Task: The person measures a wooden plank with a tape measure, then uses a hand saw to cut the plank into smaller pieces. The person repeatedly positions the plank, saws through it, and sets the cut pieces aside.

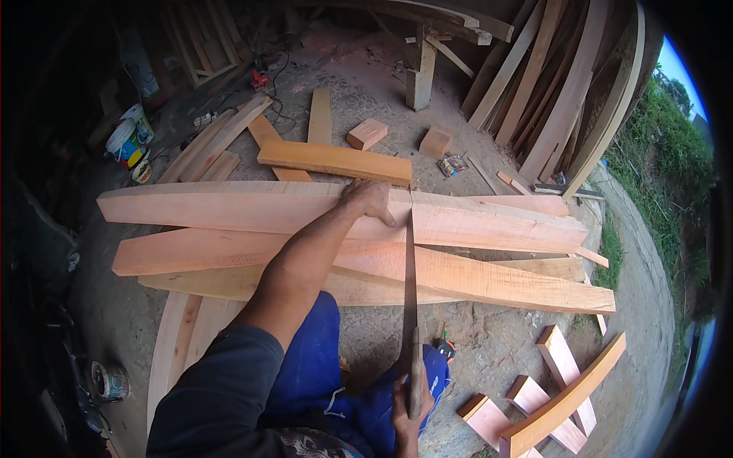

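A long pinkish wooden beam [229,206] lies crosswise in front of me on top of other timbers. Over its upper edge my left hand [368,201] is clamped, thumb down the near face, just left of a cut line. My right hand [411,401], low in the view, is wrapped round the handle of a handsaw [411,298]. The saw's blade points away from me and its far end sits at the cut in the beam. Under and nearer than this beam, a second pinkish timber [504,282] lies across at a slant.
An orange-toned board [336,162] lies just beyond the beam. Short wood blocks [367,134] are on the floor behind it. Cut pieces [561,359] lie at the near right, a tape measure [445,349] by my knee. Planks [565,91] lean at the far right; buckets [128,141] stand left.
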A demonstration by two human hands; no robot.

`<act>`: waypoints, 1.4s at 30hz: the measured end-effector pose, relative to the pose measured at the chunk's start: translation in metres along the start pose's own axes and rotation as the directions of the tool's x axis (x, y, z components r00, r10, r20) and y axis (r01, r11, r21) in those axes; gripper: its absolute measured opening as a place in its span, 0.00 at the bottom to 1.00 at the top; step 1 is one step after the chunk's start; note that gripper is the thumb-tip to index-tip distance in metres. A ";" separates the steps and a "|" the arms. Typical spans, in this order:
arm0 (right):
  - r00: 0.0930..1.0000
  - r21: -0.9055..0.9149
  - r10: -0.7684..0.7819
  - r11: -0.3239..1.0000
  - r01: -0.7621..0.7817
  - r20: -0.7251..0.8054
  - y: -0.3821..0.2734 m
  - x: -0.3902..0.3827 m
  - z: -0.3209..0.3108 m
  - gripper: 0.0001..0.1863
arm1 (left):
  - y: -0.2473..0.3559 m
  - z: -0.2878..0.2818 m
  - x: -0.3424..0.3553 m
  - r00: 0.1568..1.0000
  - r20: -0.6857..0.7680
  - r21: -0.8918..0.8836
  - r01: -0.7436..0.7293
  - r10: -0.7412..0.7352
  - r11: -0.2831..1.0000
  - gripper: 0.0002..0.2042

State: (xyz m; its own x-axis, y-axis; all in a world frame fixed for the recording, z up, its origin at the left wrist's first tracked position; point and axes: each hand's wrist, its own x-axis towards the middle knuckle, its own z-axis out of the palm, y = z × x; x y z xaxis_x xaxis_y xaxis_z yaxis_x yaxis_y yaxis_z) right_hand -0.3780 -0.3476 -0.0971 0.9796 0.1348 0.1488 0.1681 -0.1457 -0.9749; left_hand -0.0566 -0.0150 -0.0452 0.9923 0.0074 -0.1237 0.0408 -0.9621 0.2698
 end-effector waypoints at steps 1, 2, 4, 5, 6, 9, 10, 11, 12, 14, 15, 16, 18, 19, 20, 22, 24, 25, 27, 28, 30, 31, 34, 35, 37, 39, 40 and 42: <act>0.997 0.115 0.077 0.990 -0.076 -0.007 -0.007 -0.037 -0.008 0.35 | 0.000 0.004 0.000 1.000 -0.013 0.002 -0.007 0.007 1.000 0.53; 0.997 -0.013 0.076 0.997 -0.076 -0.018 -0.003 -0.042 -0.009 0.35 | 0.000 0.006 -0.001 0.999 -0.044 0.015 -0.011 0.012 1.000 0.53; 0.986 -0.109 -0.161 0.982 0.155 -0.041 0.001 -0.004 0.007 0.33 | 0.009 0.016 -0.014 0.994 -0.104 0.048 0.028 -0.023 0.998 0.51; 0.985 -0.107 -0.168 0.981 0.164 -0.037 0.001 0.032 0.022 0.33 | 0.014 0.020 -0.024 0.988 -0.152 0.085 0.016 -0.003 0.996 0.50; 0.988 0.034 0.148 0.989 -0.146 -0.039 0.008 0.087 0.035 0.31 | 0.019 0.023 -0.032 0.980 -0.197 0.142 0.013 0.015 0.990 0.49; 0.998 0.095 -0.049 0.994 0.046 0.027 0.021 0.241 0.084 0.24 | 0.027 0.017 -0.037 0.988 -0.153 0.134 0.039 -0.018 0.990 0.50; 0.997 0.113 -0.070 0.991 0.066 0.035 0.023 0.245 0.081 0.24 | 0.026 0.011 -0.034 0.992 -0.124 0.136 0.051 -0.034 0.989 0.51; 0.997 0.077 0.051 0.995 -0.055 0.059 0.023 0.243 0.079 0.24 | 0.021 0.003 -0.026 0.997 -0.062 0.110 0.052 -0.045 0.993 0.51; 0.985 0.061 0.152 0.986 -0.157 0.079 0.021 0.222 0.071 0.25 | 0.017 0.002 -0.021 0.999 -0.006 0.091 0.051 -0.051 0.995 0.52; 0.998 -0.004 0.058 0.998 -0.058 0.007 0.012 0.113 0.040 0.32 | 0.008 -0.004 -0.006 1.000 -0.011 0.037 0.018 -0.017 0.999 0.54; 1.000 -0.021 0.014 1.000 -0.014 -0.019 0.005 0.054 0.023 0.34 | 0.003 -0.006 0.002 0.999 0.027 0.020 0.024 -0.024 1.000 0.54; 0.999 -0.035 0.038 0.999 -0.038 0.011 0.001 0.008 0.006 0.35 | 0.000 -0.004 0.006 0.996 0.078 0.001 0.033 -0.033 0.999 0.54; 0.981 -0.124 0.196 0.973 -0.193 0.010 -0.010 -0.045 -0.013 0.35 | 0.000 0.003 0.006 0.997 0.049 -0.030 0.053 -0.051 0.998 0.54; 0.980 -0.066 0.197 0.978 -0.196 0.002 -0.011 -0.038 -0.010 0.35 | 0.004 0.009 0.001 0.998 0.024 0.008 0.051 -0.051 0.999 0.55; 0.993 0.014 0.119 0.993 -0.119 0.000 -0.016 -0.022 -0.006 0.35 | 0.009 0.014 -0.007 0.999 -0.024 0.047 0.039 -0.038 0.998 0.56; 0.984 -0.002 -0.129 0.992 0.129 -0.119 0.000 0.087 0.034 0.24 | 0.018 0.021 -0.026 0.993 -0.116 0.075 0.020 -0.011 0.997 0.56; 0.998 0.132 -0.018 0.991 0.025 -0.056 0.014 0.200 0.068 0.08 | 0.027 0.020 -0.035 0.991 -0.126 0.116 0.056 -0.042 0.992 0.57; 0.992 0.144 -0.124 0.982 0.126 -0.022 0.022 0.224 0.076 0.07 | 0.029 0.017 -0.036 0.989 -0.132 0.125 0.075 -0.059 0.989 0.57; 0.994 0.081 -0.105 0.991 0.108 -0.039 0.033 0.228 0.077 0.07 | 0.025 0.006 -0.029 0.998 -0.046 0.106 0.055 -0.050 0.993 0.56; 0.997 0.135 -0.079 0.988 0.081 -0.023 0.034 0.209 0.073 0.07 | 0.021 0.003 -0.025 0.999 0.001 0.094 0.043 -0.043 0.995 0.56; 0.999 0.019 0.033 0.999 -0.033 -0.018 0.033 0.096 0.037 0.25 | 0.011 -0.003 -0.014 1.000 -0.006 0.042 0.027 -0.026 0.999 0.55; 1.000 -0.020 0.004 1.000 -0.004 -0.012 0.029 0.038 0.020 0.34 | 0.007 -0.005 -0.007 0.999 0.033 0.019 0.043 -0.043 0.999 0.55; 0.990 -0.033 0.142 0.989 -0.142 -0.012 0.013 -0.064 -0.010 0.34 | 0.008 0.002 -0.004 0.999 0.018 -0.014 0.029 -0.029 0.999 0.55; 0.990 -0.027 0.142 0.989 -0.142 -0.010 0.007 -0.059 -0.007 0.34 | 0.010 0.007 -0.009 0.998 -0.055 0.009 0.007 -0.007 1.000 0.54; 0.975 -0.105 -0.218 0.971 0.213 -0.038 0.003 0.018 0.018 0.32 | 0.017 0.013 -0.022 0.996 -0.086 0.094 0.022 -0.014 0.995 0.52; 0.980 0.024 0.194 0.981 -0.193 -0.040 0.006 0.135 0.048 0.16 | 0.025 0.020 -0.034 0.991 -0.135 0.114 0.038 -0.022 0.993 0.52; 0.999 0.129 0.025 0.991 -0.020 -0.039 0.010 0.191 0.067 0.11 | 0.027 0.019 -0.037 0.988 -0.154 0.126 0.050 -0.030 0.991 0.51; 0.998 0.131 -0.053 0.990 0.057 -0.035 0.015 0.248 0.090 0.12 | 0.027 0.017 -0.040 0.986 -0.166 0.138 0.033 -0.009 0.990 0.52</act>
State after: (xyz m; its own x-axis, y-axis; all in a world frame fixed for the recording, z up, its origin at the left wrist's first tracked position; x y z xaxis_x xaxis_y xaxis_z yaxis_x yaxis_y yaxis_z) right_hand -0.1427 -0.2286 -0.0895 0.9725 0.1080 0.2062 0.2083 -0.0080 -0.9780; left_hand -0.0970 -0.0456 -0.0489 0.9975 0.0615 0.0337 0.0566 -0.9897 0.1315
